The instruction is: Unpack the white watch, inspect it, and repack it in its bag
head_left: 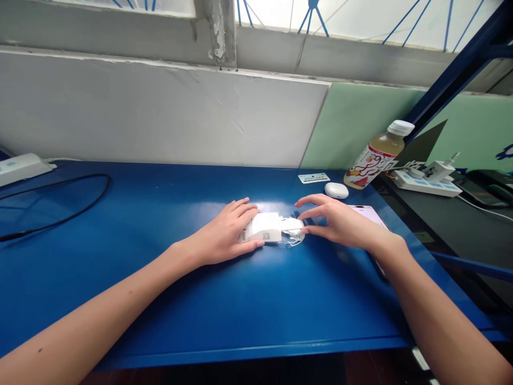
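A small white box (267,227) with a printed square code lies on the blue desk. My left hand (230,230) lies over its left end, the thumb along the near side and the fingers along the far side. From the box's right end sticks out a round white piece (292,225), with clear wrapping and a beaded string beside it; its exact kind I cannot make out. My right hand (332,219) has its thumb and middle fingertip at the right edge of this round piece, while the index finger arches above, apart from it.
Beyond my right hand are a white earbud case (336,190), a card (313,178) and a drink bottle (377,155). A phone (371,215) lies partly under my right wrist. Power strips (427,183) and a black cable (90,202) are at the sides.
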